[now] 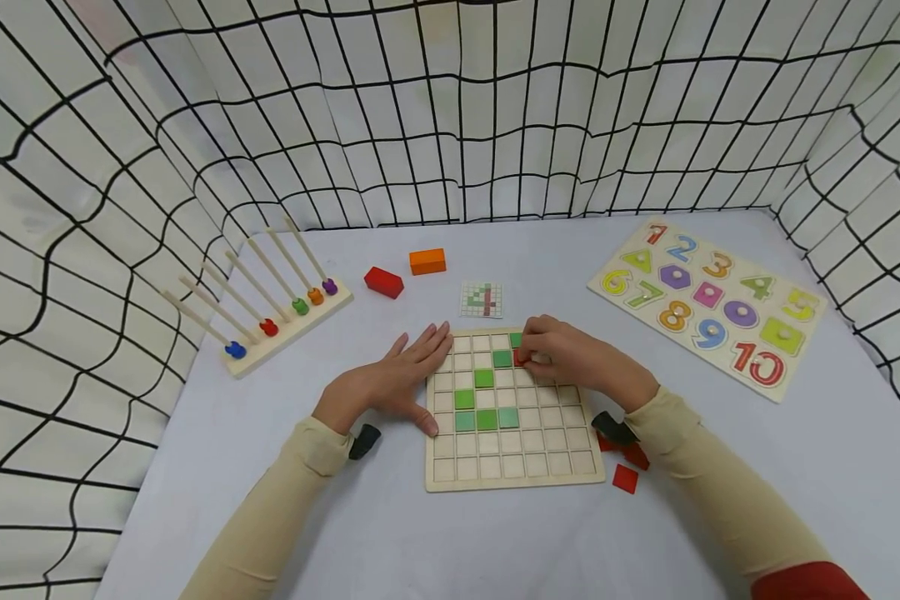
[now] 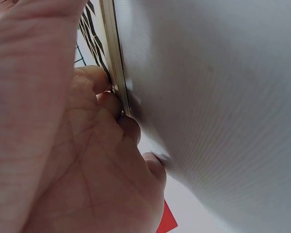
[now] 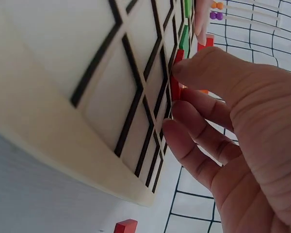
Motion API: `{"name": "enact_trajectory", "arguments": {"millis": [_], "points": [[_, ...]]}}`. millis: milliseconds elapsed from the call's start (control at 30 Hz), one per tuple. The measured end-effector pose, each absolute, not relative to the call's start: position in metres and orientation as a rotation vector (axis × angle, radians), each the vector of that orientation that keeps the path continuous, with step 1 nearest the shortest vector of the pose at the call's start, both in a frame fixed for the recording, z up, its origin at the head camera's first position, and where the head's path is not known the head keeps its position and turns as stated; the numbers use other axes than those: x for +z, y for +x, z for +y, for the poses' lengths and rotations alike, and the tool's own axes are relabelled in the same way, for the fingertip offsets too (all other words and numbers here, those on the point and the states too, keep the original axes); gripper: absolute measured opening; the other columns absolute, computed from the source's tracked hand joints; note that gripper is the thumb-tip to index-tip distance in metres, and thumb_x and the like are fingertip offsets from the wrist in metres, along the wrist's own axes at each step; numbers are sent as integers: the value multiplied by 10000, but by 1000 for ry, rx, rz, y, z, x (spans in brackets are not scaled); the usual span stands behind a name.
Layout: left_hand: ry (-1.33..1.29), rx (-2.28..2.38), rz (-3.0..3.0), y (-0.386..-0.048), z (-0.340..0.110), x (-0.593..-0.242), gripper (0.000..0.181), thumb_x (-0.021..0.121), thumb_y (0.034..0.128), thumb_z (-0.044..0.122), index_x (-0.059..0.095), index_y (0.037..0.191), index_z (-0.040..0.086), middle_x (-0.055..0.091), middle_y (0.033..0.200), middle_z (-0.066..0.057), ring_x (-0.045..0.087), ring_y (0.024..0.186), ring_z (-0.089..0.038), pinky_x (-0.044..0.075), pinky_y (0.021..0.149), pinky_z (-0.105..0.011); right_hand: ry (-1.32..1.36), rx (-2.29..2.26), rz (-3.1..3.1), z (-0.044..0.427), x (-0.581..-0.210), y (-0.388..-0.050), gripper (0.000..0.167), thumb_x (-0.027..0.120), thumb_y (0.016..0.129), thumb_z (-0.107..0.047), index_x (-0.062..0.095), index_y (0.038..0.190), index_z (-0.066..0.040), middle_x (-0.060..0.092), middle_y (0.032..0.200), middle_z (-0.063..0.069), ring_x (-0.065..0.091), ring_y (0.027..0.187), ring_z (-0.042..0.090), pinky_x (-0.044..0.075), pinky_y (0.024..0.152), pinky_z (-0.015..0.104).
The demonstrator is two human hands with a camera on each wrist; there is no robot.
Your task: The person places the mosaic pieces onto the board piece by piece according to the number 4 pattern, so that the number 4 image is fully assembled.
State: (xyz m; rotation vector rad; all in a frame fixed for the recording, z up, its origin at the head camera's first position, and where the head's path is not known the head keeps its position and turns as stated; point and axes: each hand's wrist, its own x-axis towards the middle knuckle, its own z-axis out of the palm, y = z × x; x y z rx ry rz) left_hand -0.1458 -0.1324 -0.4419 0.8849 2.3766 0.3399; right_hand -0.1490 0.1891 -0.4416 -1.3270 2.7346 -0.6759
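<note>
A wooden grid board (image 1: 480, 465) lies flat on the table, with several green tiles (image 1: 483, 378) set in its squares. My left hand (image 1: 390, 382) rests along the board's left edge, fingers extended and thumb spread toward the lower left side. Over the upper right part of the grid, my right hand (image 1: 570, 354) pinches a red tile (image 3: 176, 73) between thumb and fingers. The tile meets the grid beside a green one, and the fingers partly cover it in the head view. Loose red tiles (image 1: 625, 478) lie off the board's right side, some partly hidden by the right wrist.
A small pattern card (image 1: 482, 300) lies beyond the board. Farther back are a red block (image 1: 384, 282) and an orange block (image 1: 427, 262). A pegged bead stand (image 1: 288, 333) is at left, a number puzzle (image 1: 708, 304) at right. Black netting (image 1: 461, 133) surrounds the table.
</note>
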Motion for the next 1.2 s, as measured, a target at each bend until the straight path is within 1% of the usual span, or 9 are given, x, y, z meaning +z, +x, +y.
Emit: {"name": "enact_trajectory", "arguments": {"millis": [133,267,400,533,667,933,1100,1200], "points": [[889,331,2374,-147,-131,-442,1407,908,791,563,-24,1725,74,-144,1820,-104,-126,1700,-331,-72,1359,-622,-1316,-675,2751,188,-444,-148,68,802,922,18,792,931,-49,682,988,94,588,901,204,574,756,327],[884,330,2378,-147,-131,-441,1413,918,783,549,-16,1723,60,-135,1820,-120,-117,1699,-349,-68,1354,-638,-1295,-672,2758,187,-443,-147,50,813,920,7,823,954,-28,719,1012,109,642,935,229,609,776,336],[884,325,2374,-147,-131,-440,1408,915,788,546,-21,1723,65,-139,1819,-119,-122,1699,-347,-74,1355,-633,-1250,-657,2756,191,-443,-145,54,805,942,-34,824,993,-35,735,1089,115,660,1001,244,615,820,359],[883,348,2363,-146,-130,-439,1403,921,791,528,-16,1722,54,-132,1819,-130,-119,1698,-353,-77,1352,-638,-1182,-681,2734,198,-443,-141,88,783,966,-63,817,1046,-52,728,1178,117,642,1070,254,608,870,381],[882,344,2372,-145,-130,-438,1406,923,787,530,-10,1722,51,-124,1820,-133,-109,1700,-353,-65,1353,-640,-1139,-705,2739,207,-440,-137,110,788,963,-65,817,1069,-52,722,1228,132,641,1127,281,617,919,419],[880,360,2372,-143,-131,-440,1407,925,785,529,-8,1721,46,-121,1820,-139,-106,1699,-357,-59,1352,-646,-1064,-701,2767,229,-443,-134,115,811,942,-62,823,1054,-81,721,1207,107,634,1082,243,631,896,410],[885,359,2372,-144,-131,-440,1407,924,784,532,-7,1722,49,-121,1820,-135,-105,1700,-354,-59,1352,-648,-1052,-687,2811,244,-444,-129,144,833,925,-68,824,1067,-89,720,1212,96,637,1091,229,643,892,398],[890,354,2379,-145,-132,-442,1407,920,784,541,-7,1723,54,-119,1821,-131,-101,1701,-353,-54,1352,-648,-1041,-685,2844,253,-445,-127,155,829,918,-35,810,1062,-87,706,1240,110,648,1104,241,652,887,399]]}}
